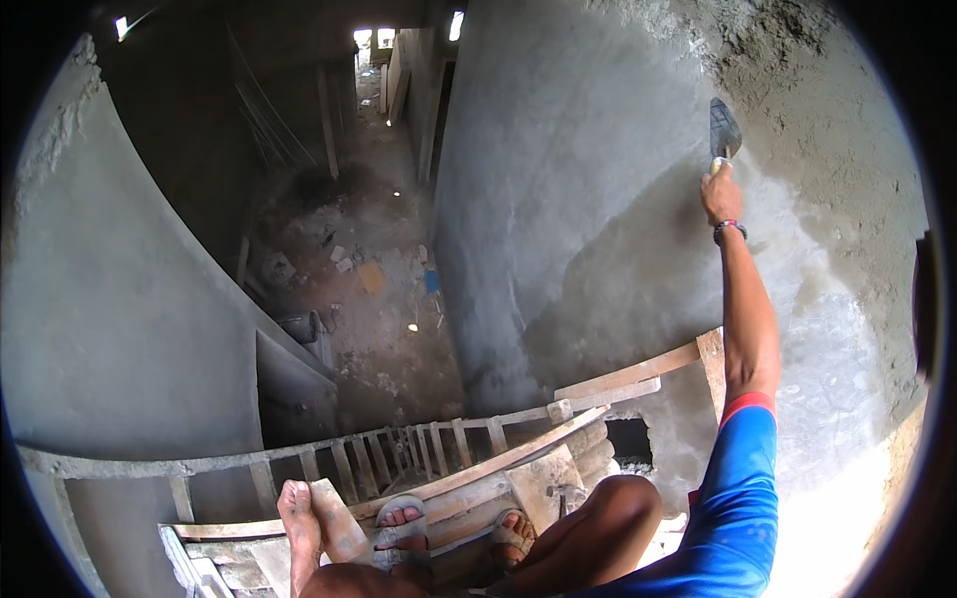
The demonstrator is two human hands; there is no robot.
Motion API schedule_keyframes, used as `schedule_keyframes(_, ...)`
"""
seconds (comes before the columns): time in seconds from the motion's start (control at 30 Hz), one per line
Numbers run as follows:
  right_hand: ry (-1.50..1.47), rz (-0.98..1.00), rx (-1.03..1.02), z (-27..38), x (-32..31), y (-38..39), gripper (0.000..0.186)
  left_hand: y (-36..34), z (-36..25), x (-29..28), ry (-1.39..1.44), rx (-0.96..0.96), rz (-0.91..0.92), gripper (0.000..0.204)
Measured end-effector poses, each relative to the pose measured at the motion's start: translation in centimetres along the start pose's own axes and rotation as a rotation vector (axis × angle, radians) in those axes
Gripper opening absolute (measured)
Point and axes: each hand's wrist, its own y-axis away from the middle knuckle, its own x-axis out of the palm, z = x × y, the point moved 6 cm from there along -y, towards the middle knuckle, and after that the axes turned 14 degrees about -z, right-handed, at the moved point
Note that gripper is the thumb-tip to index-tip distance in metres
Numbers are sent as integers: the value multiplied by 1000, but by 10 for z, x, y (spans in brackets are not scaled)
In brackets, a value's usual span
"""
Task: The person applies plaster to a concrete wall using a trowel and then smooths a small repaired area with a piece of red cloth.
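Grip: R hand [721, 196] clamped round handle [719, 163] of trowel [725, 130], up at plastered wall [538, 189], nr its rough patch [773, 60]. Prob. light, stiff; best held by handle. L hand out of view.

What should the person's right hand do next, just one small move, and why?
Probably sweep the trowel a little to the right, over the rough mortar: the right hand holds it near where smoother grey plaster gives way to that uneven surface. Whether the blade is touching is hard to tell from this view.
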Motion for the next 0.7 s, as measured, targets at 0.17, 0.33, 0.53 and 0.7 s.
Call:
schedule_keyframes(0.17,148,456,-588,18,90,33,42,-8,20,12,-163,200,31,37)
schedule_keyframes(0.33,-118,740,-716,-16,131,173,67,-4,-2,26,-173,302,119,29)
schedule_keyframes(0.53,-472,697,-924,89,94,339,20,20,4,-58,-410,40,-30,33)
schedule_keyframes(0.7,-347,1261,-738,134,14,405,32,45,24,-139,-605,-60,-229,30)
